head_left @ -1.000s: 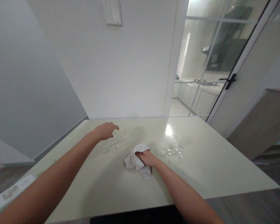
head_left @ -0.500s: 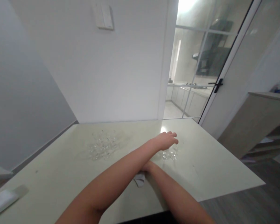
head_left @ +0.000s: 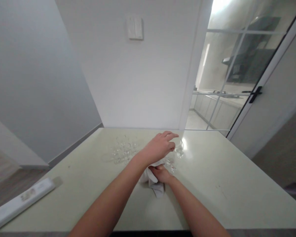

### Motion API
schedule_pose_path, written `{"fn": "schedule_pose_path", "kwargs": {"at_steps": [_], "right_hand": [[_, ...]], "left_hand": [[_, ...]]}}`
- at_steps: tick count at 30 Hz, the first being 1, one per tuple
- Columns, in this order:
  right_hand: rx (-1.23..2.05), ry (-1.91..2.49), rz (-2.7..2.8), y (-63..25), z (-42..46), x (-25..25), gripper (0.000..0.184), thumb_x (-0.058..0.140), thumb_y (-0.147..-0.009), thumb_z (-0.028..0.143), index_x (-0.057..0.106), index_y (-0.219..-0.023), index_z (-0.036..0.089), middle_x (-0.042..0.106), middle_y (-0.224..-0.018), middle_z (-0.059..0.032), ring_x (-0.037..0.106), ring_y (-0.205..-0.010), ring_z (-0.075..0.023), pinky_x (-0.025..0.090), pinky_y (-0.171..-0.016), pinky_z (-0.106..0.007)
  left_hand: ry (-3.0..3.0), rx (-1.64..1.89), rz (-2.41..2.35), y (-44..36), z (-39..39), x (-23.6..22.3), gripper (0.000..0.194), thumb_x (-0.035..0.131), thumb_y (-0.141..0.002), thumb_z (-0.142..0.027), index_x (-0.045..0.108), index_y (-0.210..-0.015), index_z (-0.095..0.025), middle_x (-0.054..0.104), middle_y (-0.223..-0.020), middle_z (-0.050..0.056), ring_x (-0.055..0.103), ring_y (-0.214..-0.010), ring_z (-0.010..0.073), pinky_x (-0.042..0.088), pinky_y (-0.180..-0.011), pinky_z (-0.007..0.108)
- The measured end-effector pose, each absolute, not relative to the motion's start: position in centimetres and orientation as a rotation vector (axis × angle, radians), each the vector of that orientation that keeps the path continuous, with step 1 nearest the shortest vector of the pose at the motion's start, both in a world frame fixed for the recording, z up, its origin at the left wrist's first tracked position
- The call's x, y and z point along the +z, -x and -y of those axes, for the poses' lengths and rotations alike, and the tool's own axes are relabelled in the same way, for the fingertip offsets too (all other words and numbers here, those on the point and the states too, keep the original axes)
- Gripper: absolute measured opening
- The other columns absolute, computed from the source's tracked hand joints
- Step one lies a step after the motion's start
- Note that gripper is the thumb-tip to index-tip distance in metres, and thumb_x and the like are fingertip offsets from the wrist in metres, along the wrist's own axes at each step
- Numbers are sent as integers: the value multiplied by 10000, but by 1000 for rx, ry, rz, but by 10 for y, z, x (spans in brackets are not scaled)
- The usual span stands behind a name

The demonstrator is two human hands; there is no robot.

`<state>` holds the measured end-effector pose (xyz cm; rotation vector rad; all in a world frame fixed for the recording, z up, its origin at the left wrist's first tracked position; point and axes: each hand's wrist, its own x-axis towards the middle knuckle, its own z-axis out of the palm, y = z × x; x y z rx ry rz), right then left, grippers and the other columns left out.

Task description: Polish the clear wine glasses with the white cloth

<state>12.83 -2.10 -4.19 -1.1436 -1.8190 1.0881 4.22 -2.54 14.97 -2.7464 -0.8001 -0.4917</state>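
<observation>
My left hand (head_left: 162, 144) reaches across over the right one, fingers apart and nothing visibly gripped. Just beyond its fingertips a small clear glass (head_left: 180, 150) stands on the table; whether they touch it I cannot tell. My right hand (head_left: 161, 173) is closed on a pale grey cloth (head_left: 156, 187), which hangs in folds down to the tabletop. Between the hands and to the right lie small clear glass pieces (head_left: 172, 164), partly hidden and blurred. Left of my hands a cluster of clear glassware (head_left: 123, 151) sits on the table.
The pale glossy table (head_left: 88, 197) stands against a white wall with a switch (head_left: 135, 29). A long white object, resembling a power strip (head_left: 24, 199), lies at the left edge. To the right is a glass-paned door with a black handle (head_left: 255, 93).
The view has turned a little left. My left hand has drawn back left from the glasses on the right. More of the cloth in my right hand now shows.
</observation>
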Motion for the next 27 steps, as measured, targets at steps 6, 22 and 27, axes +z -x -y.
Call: {"fn": "schedule_pose_path", "kwargs": {"at_steps": [6,22,27], "right_hand": [[1118,1024,1879,-130,16,-47,299,501,-913,355,695,-1083,203,694,-1229,-100,572,-1246,-268,370,-1133,-462],[1146,1120,1837,-134,13,-50,450,484,-925,478,646,-1202,162,625,-1318,-149,509,-1320,-295,306,-1160,-510],[1146,1139,1832,-134,13,-49,407,495,-921,452,658,-1173,176,625,-1328,-134,506,-1322,-285,305,-1160,-497]], "left_hand": [[2601,-549,1321,70,94,171,232,502,-925,-257,729,-962,-290,482,-1491,-2,453,-1333,256,414,-1106,466],[2344,-119,1912,197,76,106,294,455,-841,-297,727,-753,-227,608,-1313,107,576,-1181,287,464,-1039,433],[2262,-22,2007,193,62,107,262,496,-799,-278,745,-756,-205,633,-1270,103,623,-1063,275,495,-978,402]]}}
